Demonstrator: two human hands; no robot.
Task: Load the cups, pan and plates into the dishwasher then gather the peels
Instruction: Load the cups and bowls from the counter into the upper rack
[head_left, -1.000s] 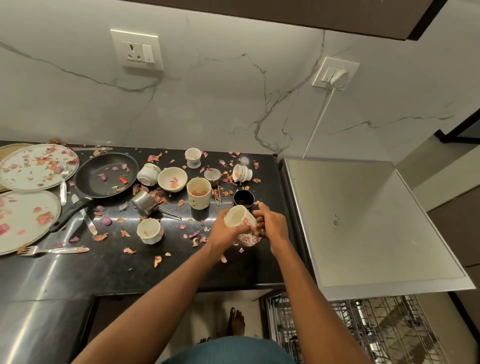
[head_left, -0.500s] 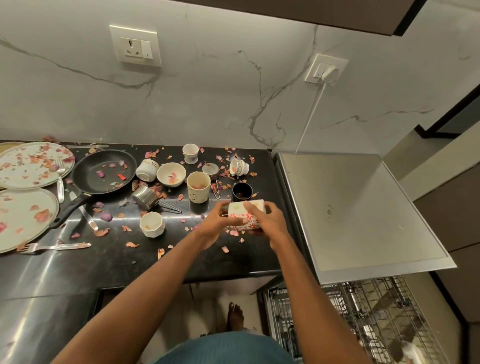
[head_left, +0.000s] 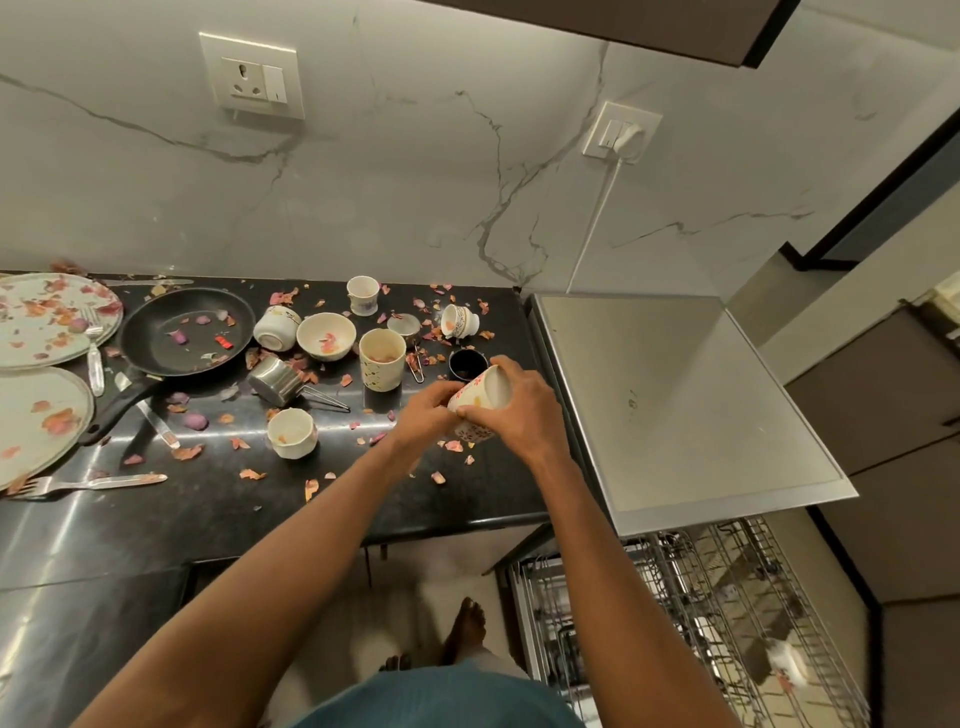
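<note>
— Loading barely begun, judging by the counter. Holding one floral cup (head_left: 480, 397) at centre frame, tipped with its mouth toward the right, left hand (head_left: 426, 415) curled round its base side and right hand (head_left: 524, 410) wrapping its rim side, fingers pinching the wall. Hovering above a second patterned cup (head_left: 474, 432) just beneath.

— Anything sitting in the dishwasher rack (head_left: 691, 613) yet?

— Showing one small white cup (head_left: 787, 662) at lower right, blurred. Otherwise looking like bare wire.

— And left to do?

— Nearly everything. Still lying on the black counter (head_left: 208, 509): the pan (head_left: 187, 332) at upper left, two plates (head_left: 47, 322) at the left edge, a tall mug (head_left: 382, 358), a bowl (head_left: 326, 336), several small cups, a steel measuring cup (head_left: 275, 380), a fork (head_left: 83, 483). Peels (head_left: 252, 474) lying scattered across counter, pan and plates, not yet gathered.

— Reading any labels or brands?

— Finding none. Seeing printed patterns on the cups only; no legible writing on the socket (head_left: 252, 78) or the dishwasher top.
</note>
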